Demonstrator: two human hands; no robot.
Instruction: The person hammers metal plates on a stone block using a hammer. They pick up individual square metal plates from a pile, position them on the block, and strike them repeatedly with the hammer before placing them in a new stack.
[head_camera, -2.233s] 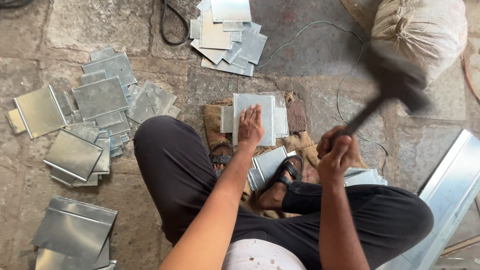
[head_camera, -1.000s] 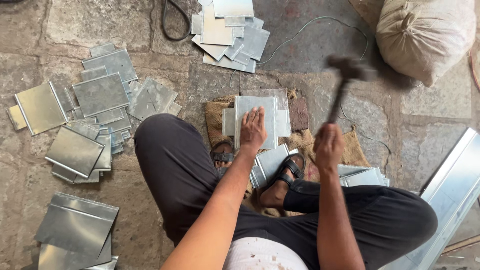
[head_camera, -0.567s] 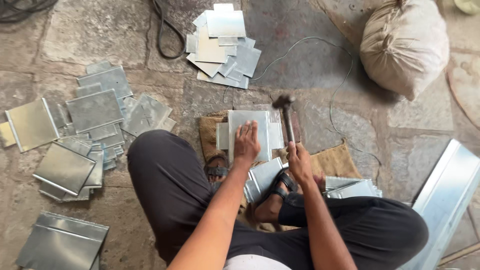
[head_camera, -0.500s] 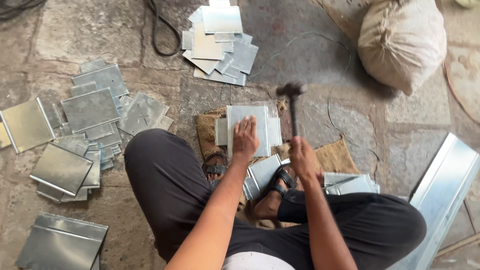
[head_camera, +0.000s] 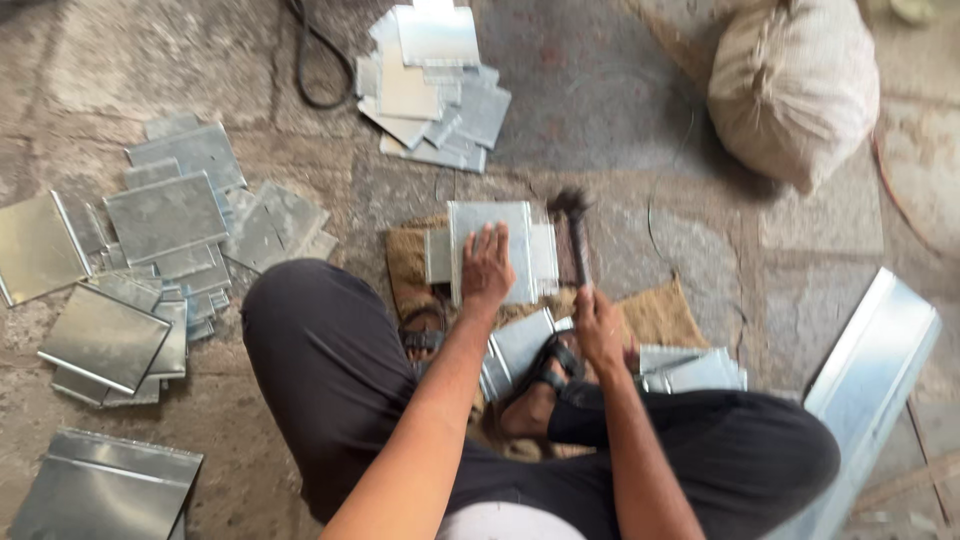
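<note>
On the stone floor (head_camera: 620, 110), between our knees, we log 1 metal sheet (head_camera: 490, 235) on a burlap pad (head_camera: 660, 310). Our left hand (head_camera: 487, 268) lies flat on it, fingers spread. Our right hand (head_camera: 598, 325), just right of it, is clenched on a hammer (head_camera: 577, 235) whose blurred head sits at the sheet's right edge. Progress, as we judge: 2 heaps of sheets, left (head_camera: 150, 240) and top (head_camera: 430, 85), look handled; this piece remains under work.
</note>
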